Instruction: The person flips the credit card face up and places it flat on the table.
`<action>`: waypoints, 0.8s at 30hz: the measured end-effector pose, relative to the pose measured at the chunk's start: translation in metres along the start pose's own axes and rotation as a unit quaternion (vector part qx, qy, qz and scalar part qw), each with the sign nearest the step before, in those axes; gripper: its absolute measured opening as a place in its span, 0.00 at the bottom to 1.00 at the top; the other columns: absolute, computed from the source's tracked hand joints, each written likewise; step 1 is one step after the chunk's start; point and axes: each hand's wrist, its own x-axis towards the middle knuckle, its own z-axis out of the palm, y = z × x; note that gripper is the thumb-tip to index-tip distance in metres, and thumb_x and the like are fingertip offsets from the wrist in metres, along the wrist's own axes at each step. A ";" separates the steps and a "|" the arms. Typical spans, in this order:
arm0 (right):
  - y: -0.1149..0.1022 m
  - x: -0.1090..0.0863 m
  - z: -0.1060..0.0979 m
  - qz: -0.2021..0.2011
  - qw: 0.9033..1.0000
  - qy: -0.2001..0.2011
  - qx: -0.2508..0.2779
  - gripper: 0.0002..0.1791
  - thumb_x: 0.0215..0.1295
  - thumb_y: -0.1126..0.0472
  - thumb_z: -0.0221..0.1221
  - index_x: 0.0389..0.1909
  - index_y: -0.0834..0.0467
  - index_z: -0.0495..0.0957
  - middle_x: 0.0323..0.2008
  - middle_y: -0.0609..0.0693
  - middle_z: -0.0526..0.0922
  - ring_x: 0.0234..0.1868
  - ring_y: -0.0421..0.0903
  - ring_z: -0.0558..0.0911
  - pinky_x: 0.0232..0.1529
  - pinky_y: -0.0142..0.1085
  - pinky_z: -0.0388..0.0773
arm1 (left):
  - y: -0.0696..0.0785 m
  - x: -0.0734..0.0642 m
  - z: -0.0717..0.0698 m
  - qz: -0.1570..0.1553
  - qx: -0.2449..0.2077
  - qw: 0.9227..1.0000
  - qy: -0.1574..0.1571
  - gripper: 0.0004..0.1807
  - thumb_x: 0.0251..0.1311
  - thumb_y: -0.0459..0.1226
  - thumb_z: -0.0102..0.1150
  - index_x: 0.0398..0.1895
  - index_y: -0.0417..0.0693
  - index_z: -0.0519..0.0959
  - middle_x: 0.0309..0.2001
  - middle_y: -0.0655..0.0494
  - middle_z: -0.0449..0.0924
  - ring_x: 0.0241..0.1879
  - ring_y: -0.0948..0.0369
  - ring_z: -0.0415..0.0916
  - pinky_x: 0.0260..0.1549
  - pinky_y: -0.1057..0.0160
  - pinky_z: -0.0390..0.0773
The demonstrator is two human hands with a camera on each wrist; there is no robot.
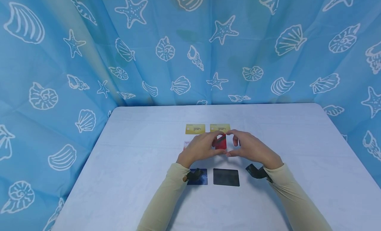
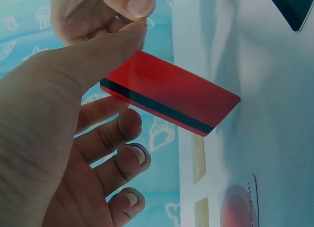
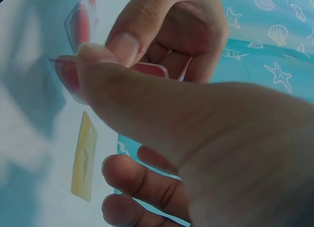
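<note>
A red card with a dark stripe (image 2: 171,97) is held up over the table between the two hands. My left hand (image 1: 202,146) grips it with the thumb on one side and the index finger on the other; its remaining fingers curl loosely below. Facing it, my right hand (image 1: 251,146) has its thumb and index finger at the card's right side. The two thumb tips come together at the card, and in the right wrist view the right thumb (image 3: 98,65) covers part of it. The right index fingertip's contact is hidden there.
Two yellow cards (image 1: 195,129) (image 1: 220,127) lie side by side at the back. A white-and-red card (image 2: 240,207) lies partly behind the left hand in the head view. Nearer are a dark blue card (image 1: 203,178) and a black card (image 1: 226,177). A shell-patterned blue curtain (image 1: 190,32) stands behind the white table (image 1: 134,158).
</note>
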 end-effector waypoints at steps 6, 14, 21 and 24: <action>0.005 0.004 0.004 -0.001 1.000 -0.004 -0.002 0.45 0.56 0.52 0.77 0.71 0.63 0.68 0.39 0.56 0.79 0.33 0.45 0.74 0.31 0.35 0.75 | -0.003 0.001 0.000 0.013 0.004 1.000 0.009 0.37 0.61 0.57 0.70 0.71 0.56 0.72 0.39 0.61 0.81 0.34 0.66 0.74 0.31 0.74 0.75; 0.009 0.008 0.012 -0.011 1.000 -0.002 0.000 0.43 0.56 0.51 0.77 0.69 0.63 0.70 0.36 0.54 0.79 0.32 0.45 0.73 0.32 0.35 0.73 | -0.003 0.001 -0.002 0.028 0.001 0.999 0.019 0.37 0.62 0.57 0.69 0.71 0.55 0.72 0.35 0.60 0.79 0.29 0.66 0.71 0.25 0.73 0.69; 0.009 0.011 0.017 -0.013 1.000 0.001 0.000 0.42 0.55 0.52 0.77 0.67 0.63 0.71 0.36 0.53 0.79 0.35 0.45 0.75 0.34 0.35 0.74 | 0.000 -0.001 -0.005 0.025 -0.004 1.000 0.017 0.37 0.62 0.57 0.69 0.70 0.54 0.73 0.35 0.60 0.79 0.29 0.66 0.71 0.25 0.74 0.69; 0.009 0.012 0.019 -0.007 1.000 -0.001 -0.001 0.42 0.56 0.52 0.77 0.68 0.63 0.70 0.36 0.52 0.79 0.35 0.45 0.75 0.34 0.34 0.75 | 0.000 -0.001 -0.006 0.026 -0.008 0.999 0.018 0.36 0.62 0.57 0.69 0.70 0.54 0.73 0.35 0.60 0.78 0.28 0.66 0.71 0.25 0.73 0.68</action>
